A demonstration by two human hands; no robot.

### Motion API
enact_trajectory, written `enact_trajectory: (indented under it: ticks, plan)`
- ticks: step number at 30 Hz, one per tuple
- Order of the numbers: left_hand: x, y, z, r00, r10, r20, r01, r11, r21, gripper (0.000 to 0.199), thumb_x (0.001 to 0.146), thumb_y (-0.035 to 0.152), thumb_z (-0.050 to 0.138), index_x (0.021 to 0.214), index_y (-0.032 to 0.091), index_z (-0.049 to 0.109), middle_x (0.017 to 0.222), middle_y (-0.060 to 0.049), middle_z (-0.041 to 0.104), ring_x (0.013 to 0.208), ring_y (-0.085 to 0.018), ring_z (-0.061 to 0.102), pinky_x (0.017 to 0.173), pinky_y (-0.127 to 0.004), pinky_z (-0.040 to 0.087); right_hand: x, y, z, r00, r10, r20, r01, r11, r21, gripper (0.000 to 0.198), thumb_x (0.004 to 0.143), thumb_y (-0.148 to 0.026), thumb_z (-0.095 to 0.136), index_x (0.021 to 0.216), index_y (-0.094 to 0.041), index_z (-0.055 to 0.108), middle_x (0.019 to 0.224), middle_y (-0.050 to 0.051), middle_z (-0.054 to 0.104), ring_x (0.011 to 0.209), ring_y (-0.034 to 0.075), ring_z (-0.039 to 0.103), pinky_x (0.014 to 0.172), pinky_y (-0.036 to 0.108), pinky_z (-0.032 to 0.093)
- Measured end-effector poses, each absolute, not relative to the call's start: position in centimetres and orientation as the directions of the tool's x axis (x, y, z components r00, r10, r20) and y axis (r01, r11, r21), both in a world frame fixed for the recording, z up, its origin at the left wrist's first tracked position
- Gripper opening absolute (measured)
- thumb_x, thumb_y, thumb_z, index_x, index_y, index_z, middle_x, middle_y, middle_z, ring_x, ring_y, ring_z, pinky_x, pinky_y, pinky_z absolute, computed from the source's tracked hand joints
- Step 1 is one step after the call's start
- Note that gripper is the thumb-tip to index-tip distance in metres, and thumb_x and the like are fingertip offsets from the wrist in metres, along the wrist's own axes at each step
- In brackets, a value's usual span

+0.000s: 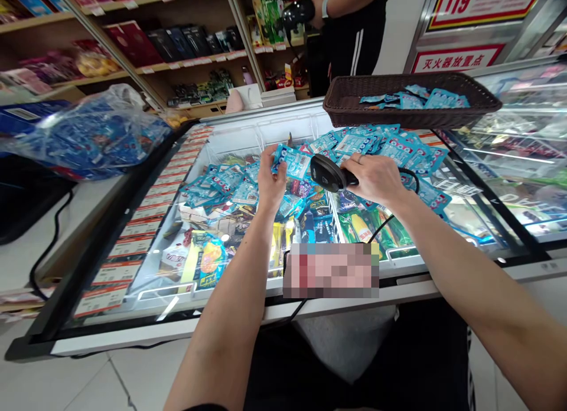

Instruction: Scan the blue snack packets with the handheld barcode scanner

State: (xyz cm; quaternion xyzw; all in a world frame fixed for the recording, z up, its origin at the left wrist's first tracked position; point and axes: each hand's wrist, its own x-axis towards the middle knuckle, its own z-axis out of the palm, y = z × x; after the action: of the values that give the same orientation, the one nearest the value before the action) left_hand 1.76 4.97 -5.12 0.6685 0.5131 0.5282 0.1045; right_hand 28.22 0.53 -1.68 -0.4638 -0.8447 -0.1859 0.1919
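My left hand (272,178) pinches a small blue packet (295,162) over the freezer's glass top, its printed barcode side facing up. From the right, my right hand (376,175) grips a black handheld barcode scanner (330,173) by its handle, the scanner's head close beside that packet. A black cord runs from the scanner. More blue packets lie spread on the glass, one heap to the left (221,183) and a larger heap to the right (398,145).
A brown woven basket (411,116) holding blue packets stands at the back right. A clear plastic bag (101,133) of blue packets sits at left. The chest freezer (239,313) contains wrapped ice creams. Another person (354,39) stands behind it with a black scanner (297,15). A blurred flat object (332,271) lies in front.
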Motion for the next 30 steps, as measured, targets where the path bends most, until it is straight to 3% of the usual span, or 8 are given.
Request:
enact_trajectory:
  ticks: [3,9,18,22,26,28,30]
  plan:
    - [1.6,5.2,-5.4,-0.068,0.781,0.621,0.563,-0.484,0.67,0.041,0.09,0.04,0.049,0.128,0.026,0.044,0.11,-0.007,0.058,0.102,-0.017,0.059,0.079,-0.028,0.055,28.2,0.5,-1.7,-0.501,0.702,0.506,0.851,0.505,0.143,0.029,0.087,-0.034,0.049,0.107,-0.02,0.063,0.092,0.006,0.066,0.082,0.021,0.058,0.064,0.031,0.027]
    - [1.1,5.8,-6.2,-0.023,0.757,0.653,0.49,-0.56,0.668,0.041,0.09,0.04,0.05,0.128,0.027,0.043,0.099,-0.004,0.058,0.081,-0.012,0.059,0.064,-0.024,0.053,28.2,0.6,-1.7,-0.512,0.688,0.515,0.839,0.53,0.126,0.028,0.086,-0.033,0.051,0.106,-0.019,0.064,0.091,0.007,0.067,0.08,0.02,0.059,0.062,0.031,0.027]
    - [1.4,5.5,-5.9,-0.037,0.741,0.67,0.57,-0.535,0.623,0.039,0.089,0.035,0.049,0.127,0.026,0.044,0.1,-0.005,0.059,0.082,-0.014,0.06,0.07,-0.027,0.052,28.4,0.8,-1.8,-0.519,0.68,0.519,0.833,0.539,0.126,0.029,0.086,-0.033,0.05,0.107,-0.019,0.064,0.093,0.006,0.067,0.081,0.02,0.059,0.062,0.03,0.028]
    - [1.0,4.8,-4.9,-0.128,0.717,0.685,0.741,-0.39,0.547,0.035,0.088,0.029,0.047,0.122,0.022,0.05,0.098,-0.006,0.062,0.095,-0.02,0.061,0.088,-0.037,0.047,28.5,0.7,-1.8,-0.505,0.69,0.519,0.845,0.518,0.133,0.029,0.087,-0.035,0.049,0.106,-0.019,0.064,0.092,0.007,0.067,0.081,0.02,0.058,0.062,0.031,0.027]
    - [-0.2,3.8,-3.8,-0.299,0.718,0.629,0.877,-0.052,0.478,0.035,0.083,0.028,0.05,0.116,0.019,0.056,0.103,-0.012,0.063,0.111,-0.032,0.054,0.101,-0.055,0.034,28.5,0.7,-1.8,-0.496,0.701,0.513,0.852,0.509,0.128,0.031,0.087,-0.036,0.049,0.107,-0.018,0.064,0.092,0.008,0.066,0.082,0.021,0.058,0.062,0.031,0.026]
    - [-0.5,3.2,-3.6,-0.292,0.701,0.651,0.917,0.013,0.398,0.038,0.082,0.03,0.052,0.118,0.019,0.057,0.116,-0.016,0.059,0.119,-0.036,0.047,0.102,-0.06,0.029,28.6,0.7,-1.8,-0.495,0.7,0.514,0.851,0.51,0.124,0.031,0.087,-0.036,0.049,0.108,-0.018,0.064,0.093,0.008,0.066,0.082,0.021,0.058,0.062,0.031,0.026]
    - [-0.1,2.7,-3.4,-0.178,0.708,0.684,0.956,-0.04,0.29,0.043,0.082,0.033,0.053,0.124,0.022,0.054,0.127,-0.015,0.054,0.123,-0.036,0.043,0.103,-0.058,0.029,28.6,0.7,-1.8,-0.491,0.702,0.516,0.853,0.507,0.122,0.031,0.087,-0.036,0.049,0.108,-0.018,0.064,0.093,0.008,0.066,0.082,0.021,0.058,0.062,0.031,0.026]
